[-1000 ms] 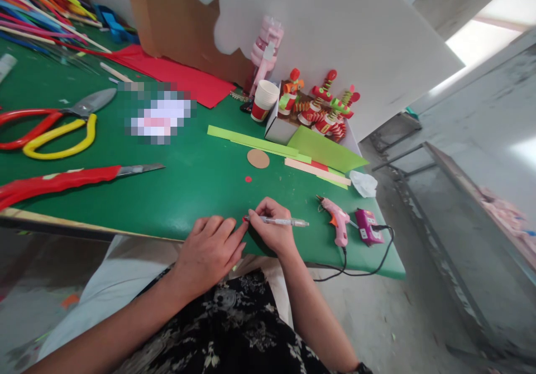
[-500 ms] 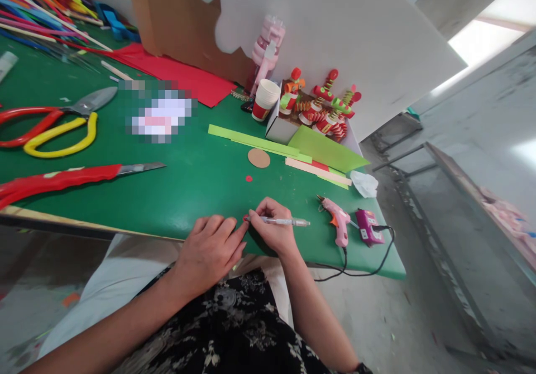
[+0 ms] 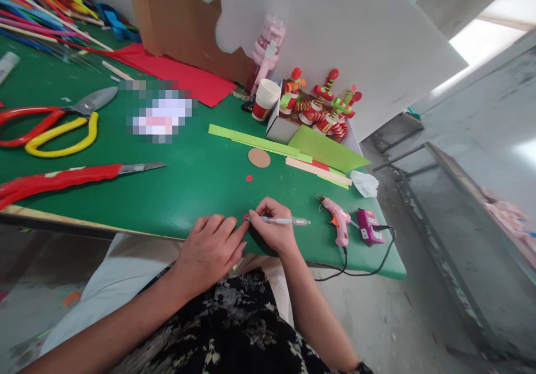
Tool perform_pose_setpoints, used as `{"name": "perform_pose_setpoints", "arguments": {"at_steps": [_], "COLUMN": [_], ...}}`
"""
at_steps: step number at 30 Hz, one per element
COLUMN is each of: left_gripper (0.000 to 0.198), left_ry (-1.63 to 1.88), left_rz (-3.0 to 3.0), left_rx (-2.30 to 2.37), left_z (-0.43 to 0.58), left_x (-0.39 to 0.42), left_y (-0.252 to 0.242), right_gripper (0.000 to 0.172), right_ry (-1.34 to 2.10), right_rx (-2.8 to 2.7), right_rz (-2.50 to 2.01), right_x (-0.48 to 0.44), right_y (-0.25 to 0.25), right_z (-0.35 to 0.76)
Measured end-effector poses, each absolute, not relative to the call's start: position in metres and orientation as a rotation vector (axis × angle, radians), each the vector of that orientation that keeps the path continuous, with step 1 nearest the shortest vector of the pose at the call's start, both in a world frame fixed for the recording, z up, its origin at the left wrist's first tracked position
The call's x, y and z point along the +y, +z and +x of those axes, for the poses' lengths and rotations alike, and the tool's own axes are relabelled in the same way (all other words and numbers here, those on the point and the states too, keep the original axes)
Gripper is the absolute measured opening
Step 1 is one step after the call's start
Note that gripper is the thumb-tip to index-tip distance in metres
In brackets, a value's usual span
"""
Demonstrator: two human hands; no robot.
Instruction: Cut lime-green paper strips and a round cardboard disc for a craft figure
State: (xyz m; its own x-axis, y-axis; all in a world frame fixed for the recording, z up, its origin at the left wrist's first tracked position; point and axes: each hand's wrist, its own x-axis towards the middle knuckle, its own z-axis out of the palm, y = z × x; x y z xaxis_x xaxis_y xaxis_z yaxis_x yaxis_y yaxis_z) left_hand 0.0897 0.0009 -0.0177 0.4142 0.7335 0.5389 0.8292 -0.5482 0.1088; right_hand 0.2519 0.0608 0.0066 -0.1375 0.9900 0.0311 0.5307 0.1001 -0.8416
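Observation:
My right hand (image 3: 273,226) is closed around a clear pen (image 3: 293,221) in a writing grip, its tip pointing left. At that tip lies a small red disc (image 3: 245,217) on the green tabletop. My left hand (image 3: 213,245) rests at the table's front edge. Its index finger reaches out to the disc's near edge and the thumb is apart below; whether it presses the disc I cannot tell. Another small red disc (image 3: 249,178) lies farther back, just in front of a brown cardboard circle (image 3: 259,157).
Right of my hands are a pink glue gun (image 3: 337,220) and a purple box (image 3: 370,228) with cables. Red-and-yellow scissors (image 3: 62,123) and a red-handled knife (image 3: 84,177) lie left. Green strips (image 3: 259,142), paper cups (image 3: 266,99) and a box of red-green figures (image 3: 282,128) stand behind.

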Motion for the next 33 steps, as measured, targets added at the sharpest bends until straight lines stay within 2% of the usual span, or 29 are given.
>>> {"name": "perform_pose_setpoints", "arguments": {"at_steps": [33], "left_gripper": [0.028], "left_ry": [-0.847], "left_rz": [-2.505], "left_rx": [-1.346], "left_z": [0.087], "left_x": [0.0008], "left_y": [-0.0177], "right_gripper": [0.023], "right_ry": [1.04], "right_rx": [-1.657], "right_rz": [-1.441], "right_x": [0.0627], "right_y": [0.009], "right_z": [0.256]}}
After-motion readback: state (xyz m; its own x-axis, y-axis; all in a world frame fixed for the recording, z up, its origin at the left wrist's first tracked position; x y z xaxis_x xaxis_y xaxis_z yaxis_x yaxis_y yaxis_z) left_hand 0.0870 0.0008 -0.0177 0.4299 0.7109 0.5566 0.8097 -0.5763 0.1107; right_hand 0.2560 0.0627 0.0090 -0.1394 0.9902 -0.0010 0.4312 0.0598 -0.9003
